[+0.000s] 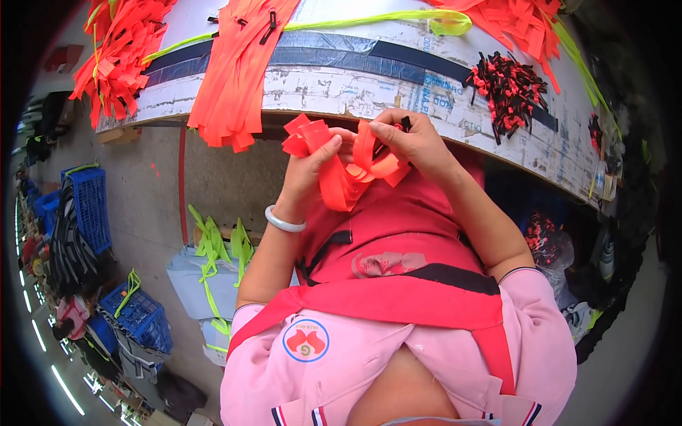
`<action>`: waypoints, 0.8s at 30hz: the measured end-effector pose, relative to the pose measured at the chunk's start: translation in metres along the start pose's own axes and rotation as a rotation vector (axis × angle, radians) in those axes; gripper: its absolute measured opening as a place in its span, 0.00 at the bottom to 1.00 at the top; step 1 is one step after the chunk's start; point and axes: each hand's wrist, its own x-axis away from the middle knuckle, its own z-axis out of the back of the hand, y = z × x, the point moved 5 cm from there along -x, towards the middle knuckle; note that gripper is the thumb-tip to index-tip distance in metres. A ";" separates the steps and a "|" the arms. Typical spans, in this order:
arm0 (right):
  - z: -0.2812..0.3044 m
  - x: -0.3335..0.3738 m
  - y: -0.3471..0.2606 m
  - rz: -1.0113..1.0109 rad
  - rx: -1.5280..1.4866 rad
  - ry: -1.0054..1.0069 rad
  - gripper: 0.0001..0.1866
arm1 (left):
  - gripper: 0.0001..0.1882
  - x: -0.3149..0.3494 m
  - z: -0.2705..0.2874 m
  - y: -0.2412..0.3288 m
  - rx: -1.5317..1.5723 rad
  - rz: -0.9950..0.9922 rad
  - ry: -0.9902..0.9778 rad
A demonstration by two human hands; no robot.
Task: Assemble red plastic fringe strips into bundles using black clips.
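A: Surroundings first. What is on the bench?

B: Worn white table (341,92), dark tape (312,57) along it. A long orange ribbon bundle (231,85) hangs over its near edge. Orange piles: left pile (121,60), right pile (508,28). Small black-and-red pieces (506,92) heaped toward the right; yellow-green ribbon (369,21) laid across the far part.

A: Off the bench?

B: Left side: two blue crates (89,209) and, nearer, a pale blue stack (188,277) with yellow-green straps (209,241). Right side, below table level: a clear plastic bag (555,252).

A: Anything in the way?

B: Table edge just beyond the hands; hanging bundle near the left hand, on its outer side. Red apron (419,231) directly behind the work. Right fingers hide part of it.

A: Position of the work?

B: Folded orange strips (335,181), between both hands, in front of the table edge.

A: Hand poses?

B: Left hand (312,165): thumb up, fingers curled, clasping the strips; white bangle (284,220) at the wrist. Right hand (419,142): bent inward, thumb and fingers pinching a loop of them. Black tab (406,123) at the right fingers; cannot tell whether gripped
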 end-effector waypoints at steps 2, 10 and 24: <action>0.000 0.000 0.006 0.041 0.046 -0.007 0.11 | 0.11 -0.003 0.010 -0.004 -0.034 0.012 -0.051; -0.004 0.003 0.004 0.183 0.198 -0.066 0.09 | 0.07 -0.001 -0.002 -0.007 -0.232 0.018 -0.154; -0.014 0.019 -0.021 0.348 0.423 -0.228 0.07 | 0.12 -0.002 -0.008 -0.025 0.043 0.179 -0.312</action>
